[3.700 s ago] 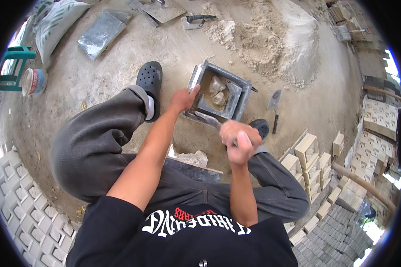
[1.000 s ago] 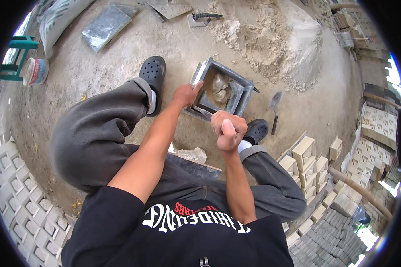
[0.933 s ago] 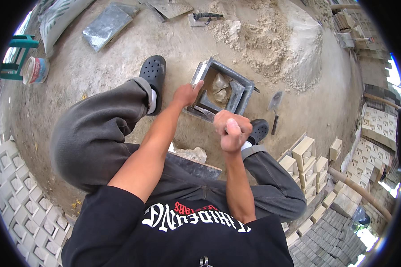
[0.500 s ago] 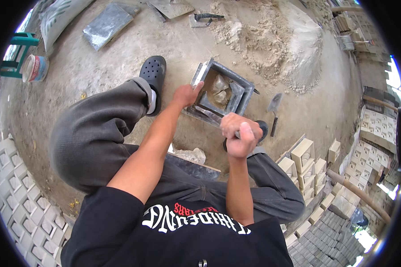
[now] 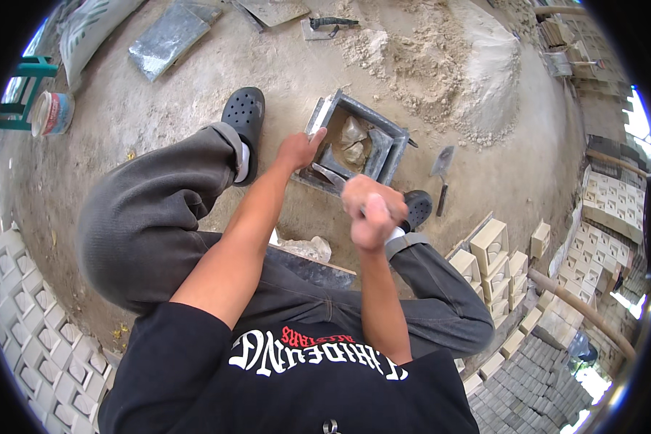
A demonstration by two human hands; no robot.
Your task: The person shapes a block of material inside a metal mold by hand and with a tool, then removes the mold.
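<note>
A grey metal square mould (image 5: 394, 155) rests on the ground between my feet. Inside its frame lie two pale lumps (image 5: 354, 141) of what looks like clay or mortar. My left hand (image 5: 299, 150) is closed on the mould's left rim, its thumb laid along the pale edge. My right hand (image 5: 373, 208), slightly blurred, grips a slim greyish tool (image 5: 328, 174). The tool's tip touches or hovers just over the mould's near-left corner; I cannot tell which. My fingers hide its handle, and its exact kind is unclear.
A trowel (image 5: 442, 170) lies right of the mould. Beyond are a sand heap (image 5: 441, 79), a black-handled float (image 5: 329, 27) and a metal plate (image 5: 168, 45). A bucket (image 5: 52, 113) stands far left. Stacked cream blocks (image 5: 490, 249) are at right; a plank (image 5: 311, 269) lies near my legs.
My right hand has shifted slightly left and up with the tool, uncovering more of my right shoe. My left hand keeps its hold on the mould. The whole view has drifted a little.
</note>
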